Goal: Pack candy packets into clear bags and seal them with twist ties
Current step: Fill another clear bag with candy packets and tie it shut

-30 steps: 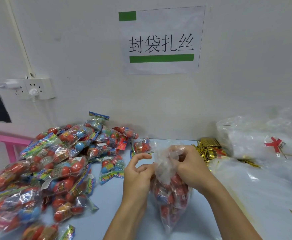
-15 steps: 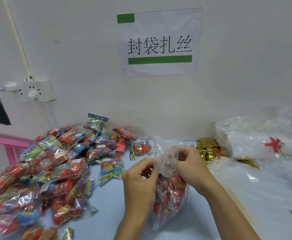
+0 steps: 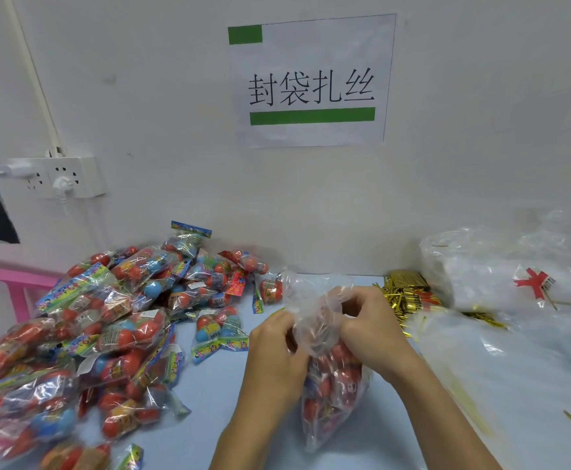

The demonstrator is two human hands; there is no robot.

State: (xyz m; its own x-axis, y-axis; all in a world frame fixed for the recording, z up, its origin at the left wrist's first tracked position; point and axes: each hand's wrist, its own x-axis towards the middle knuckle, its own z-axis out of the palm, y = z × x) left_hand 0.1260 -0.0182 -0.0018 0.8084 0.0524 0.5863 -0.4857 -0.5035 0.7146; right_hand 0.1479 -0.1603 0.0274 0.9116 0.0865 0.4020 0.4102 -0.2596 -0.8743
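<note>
Head view: two hands bunch the neck of a filled clear bag at the centre of a pale blue table.

The left hand [image 3: 277,354] and the right hand [image 3: 372,330] both have their fingers curled round the gathered top of the clear bag [image 3: 331,385], one on each side, close together. Red candy packets fill the bag's lower part, which rests on the table [image 3: 209,385] between the forearms. At nine o'clock from the bag lies a large heap of loose candy packets [image 3: 108,334]. At two o'clock, near the wall, sits a pile of gold twist ties [image 3: 406,293], with a stack of empty clear bags [image 3: 501,273] just beyond it at three o'clock. At twelve o'clock, a paper sign [image 3: 311,79] hangs on the wall; at ten o'clock, a power strip [image 3: 57,178].
</note>
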